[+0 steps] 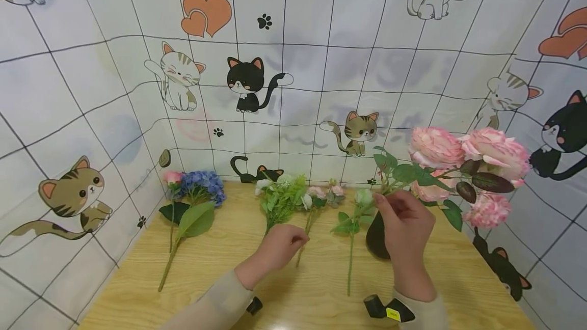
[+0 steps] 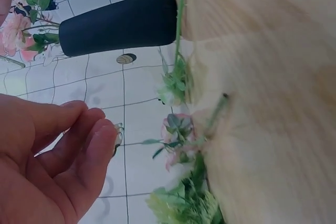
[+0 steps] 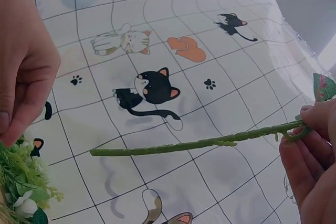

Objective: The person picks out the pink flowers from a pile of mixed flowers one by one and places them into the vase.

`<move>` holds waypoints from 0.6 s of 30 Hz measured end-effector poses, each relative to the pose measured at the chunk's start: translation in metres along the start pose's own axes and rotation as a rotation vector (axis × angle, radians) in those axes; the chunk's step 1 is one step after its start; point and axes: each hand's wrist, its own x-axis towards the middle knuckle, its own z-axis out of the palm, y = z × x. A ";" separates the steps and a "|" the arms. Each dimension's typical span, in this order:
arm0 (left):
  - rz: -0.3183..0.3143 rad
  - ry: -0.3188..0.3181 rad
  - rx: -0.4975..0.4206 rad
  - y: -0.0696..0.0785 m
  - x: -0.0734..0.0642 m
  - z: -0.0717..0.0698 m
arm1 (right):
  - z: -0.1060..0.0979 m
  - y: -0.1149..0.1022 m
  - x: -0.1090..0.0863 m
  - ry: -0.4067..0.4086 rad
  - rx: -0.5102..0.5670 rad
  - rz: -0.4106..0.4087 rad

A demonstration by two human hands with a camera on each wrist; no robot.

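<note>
My right hand pinches a green artificial flower stem between thumb and fingers. Its bare end points left in the right wrist view; a leaf and small reddish buds show by the fingers, while its flower head is outside that view. Behind this hand stands a black vase with large pink flowers above it, the vase partly hidden in the head view. My left hand hovers over the table, fingers loosely curled and thumb near the fingertips, with nothing visible between them. Nearest to it are green-and-white sprigs.
On the wooden table lie a blue hydrangea and a pink rose at the left. Small pink flowers lie mid-table, and a pale green rose beside the vase. A cat-patterned cloth hangs behind.
</note>
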 end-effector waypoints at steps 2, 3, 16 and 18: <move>-0.006 -0.031 -0.009 0.004 0.008 0.003 | -0.003 -0.002 0.002 0.022 -0.004 -0.020; -0.004 -0.047 -0.013 0.006 0.011 0.005 | -0.005 -0.003 0.002 0.031 -0.001 -0.027; -0.076 -0.084 -0.253 0.037 0.052 0.036 | -0.021 -0.009 0.014 0.134 0.137 -0.045; -0.077 -0.039 -0.267 0.043 0.057 0.041 | -0.022 -0.010 0.015 0.133 0.151 -0.054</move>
